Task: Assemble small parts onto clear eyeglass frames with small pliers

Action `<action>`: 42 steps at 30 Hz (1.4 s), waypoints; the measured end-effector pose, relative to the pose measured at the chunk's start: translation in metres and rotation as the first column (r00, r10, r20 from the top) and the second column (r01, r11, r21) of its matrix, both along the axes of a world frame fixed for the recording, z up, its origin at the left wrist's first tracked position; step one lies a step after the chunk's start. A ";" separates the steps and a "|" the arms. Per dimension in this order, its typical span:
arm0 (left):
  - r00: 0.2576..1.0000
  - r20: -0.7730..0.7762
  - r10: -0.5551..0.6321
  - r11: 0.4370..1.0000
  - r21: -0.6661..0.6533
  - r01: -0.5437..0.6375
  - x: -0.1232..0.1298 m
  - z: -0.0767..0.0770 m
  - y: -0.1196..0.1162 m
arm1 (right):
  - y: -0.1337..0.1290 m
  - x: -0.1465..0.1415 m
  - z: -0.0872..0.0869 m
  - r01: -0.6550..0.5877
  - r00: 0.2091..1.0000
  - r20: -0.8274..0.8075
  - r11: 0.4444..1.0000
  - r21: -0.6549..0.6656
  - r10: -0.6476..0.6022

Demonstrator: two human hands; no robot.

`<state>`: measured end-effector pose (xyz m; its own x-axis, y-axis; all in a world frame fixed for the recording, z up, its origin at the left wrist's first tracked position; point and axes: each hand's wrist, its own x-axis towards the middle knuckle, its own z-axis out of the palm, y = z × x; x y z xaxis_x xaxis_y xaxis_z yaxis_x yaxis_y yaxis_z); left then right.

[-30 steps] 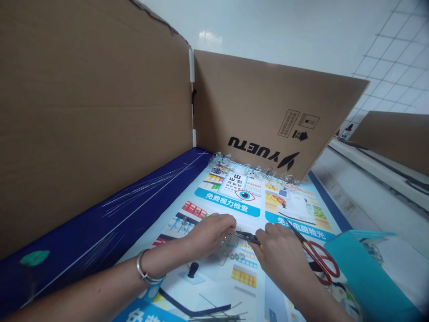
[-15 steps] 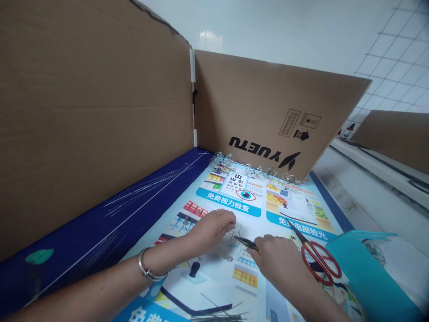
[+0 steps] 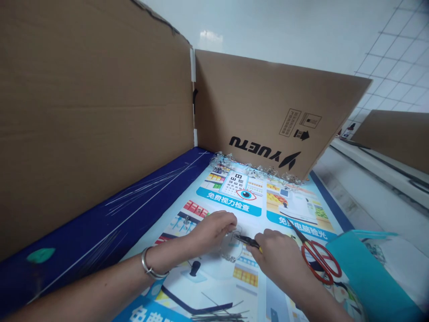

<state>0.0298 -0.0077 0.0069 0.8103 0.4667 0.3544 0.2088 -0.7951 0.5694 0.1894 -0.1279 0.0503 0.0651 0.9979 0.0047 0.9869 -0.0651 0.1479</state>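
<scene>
The 1 camera sits on the person's head, above and behind the left hand point(image 3: 219, 228) and right hand point(image 3: 273, 248), near enough that both forearms run in large from the lower corners. It faces forward and steeply down along the printed sheet point(image 3: 229, 204), toward the corner where 2 cardboard sides meet: the left panel point(image 3: 94, 89) passes close by and the far panel point(image 3: 261, 94) stands farther ahead. Beyond the far panel, the wide view reaches a tiled surface point(image 3: 395, 67) at upper right.
</scene>
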 end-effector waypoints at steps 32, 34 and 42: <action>0.999 0.023 0.033 0.990 -0.139 -0.029 0.001 -0.005 -0.002 | -0.001 -0.004 0.003 -0.019 1.000 0.001 1.000 -0.004 0.019; 0.999 0.033 0.025 0.984 -0.180 -0.018 0.001 -0.004 -0.003 | 0.000 -0.003 -0.001 -0.019 1.000 -0.014 1.000 -0.020 0.018; 0.987 0.146 0.068 0.894 -0.448 0.004 0.004 -0.002 -0.006 | 0.002 -0.007 -0.017 -0.008 1.000 -0.029 0.999 -0.048 0.007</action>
